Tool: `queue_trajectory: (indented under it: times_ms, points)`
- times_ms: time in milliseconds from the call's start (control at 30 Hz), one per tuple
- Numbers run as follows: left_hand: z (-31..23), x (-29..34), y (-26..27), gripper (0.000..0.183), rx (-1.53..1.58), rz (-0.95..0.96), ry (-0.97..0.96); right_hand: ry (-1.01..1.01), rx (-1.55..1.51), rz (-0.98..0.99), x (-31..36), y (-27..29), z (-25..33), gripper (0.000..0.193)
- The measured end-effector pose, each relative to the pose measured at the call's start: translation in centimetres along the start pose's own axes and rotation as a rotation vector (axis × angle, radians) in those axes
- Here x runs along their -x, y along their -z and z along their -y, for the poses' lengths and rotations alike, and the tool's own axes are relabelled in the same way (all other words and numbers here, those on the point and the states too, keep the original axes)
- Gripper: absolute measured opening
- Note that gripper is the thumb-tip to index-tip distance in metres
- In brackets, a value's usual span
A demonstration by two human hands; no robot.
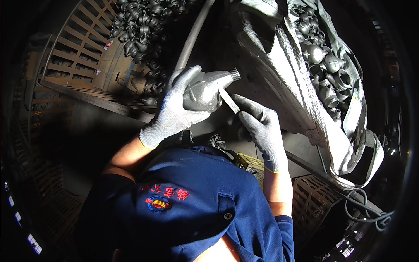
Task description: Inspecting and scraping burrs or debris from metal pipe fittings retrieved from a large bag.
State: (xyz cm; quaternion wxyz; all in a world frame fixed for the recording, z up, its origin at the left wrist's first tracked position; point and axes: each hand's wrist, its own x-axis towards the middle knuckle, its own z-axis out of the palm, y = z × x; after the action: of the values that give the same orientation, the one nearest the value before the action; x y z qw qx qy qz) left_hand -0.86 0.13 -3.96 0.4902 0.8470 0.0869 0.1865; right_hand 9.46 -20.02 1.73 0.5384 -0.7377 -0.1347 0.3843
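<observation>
Left grip (176, 105) wraps grey bulbous metal casting (201, 92), long axis rising rightward. Right grip (262, 124) pinches flat grey metal strip (228, 101), tip at casting's lower edge.

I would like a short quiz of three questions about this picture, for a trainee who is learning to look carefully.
1. Which hand grips the grey fitting with a threaded end?
2. True or false: the right hand holds a flat, narrow tool.
3. What lies in the white sack? a) folded cloths b) grey parts c) wooden blocks

Key: 1. The left hand. 2. True. 3. b
</observation>
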Motion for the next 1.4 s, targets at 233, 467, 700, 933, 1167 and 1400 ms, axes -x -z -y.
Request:
queue_trajectory:
  times_ms: [233, 467, 700, 933, 1167, 1400]
  points:
    - [0.4, 0.1, 0.1, 0.092, 0.001, -0.014, 0.004, 0.354, 0.502, -0.211, 0.0, -0.1, -0.7, 0.037]
    - [0.5, -0.3, 0.1, 0.092, 0.131, 0.006, 0.076, 0.597, 0.908, -0.333, 0.1, -1.3, -1.0, 0.042]
    - [0.4, -0.5, 0.2, 0.092, 0.434, 0.098, 0.322, 0.691, 1.1, -0.388, -0.1, -1.7, -2.1, 0.045]
    - [0.5, -0.4, 0.3, 0.093, 0.425, 0.088, 0.296, 0.51, 0.863, -0.183, 0.5, -0.9, -1.0, 0.042]
    - [0.6, -0.1, 0.0, 0.095, 0.233, 0.055, 0.107, 0.226, 0.322, -0.091, 0.1, -0.4, -0.9, 0.034]
    - [0.8, 0.2, -0.2, 0.092, 0.255, 0.05, 0.114, 0.361, 0.574, -0.237, -0.3, 0.2, -1.2, 0.036]
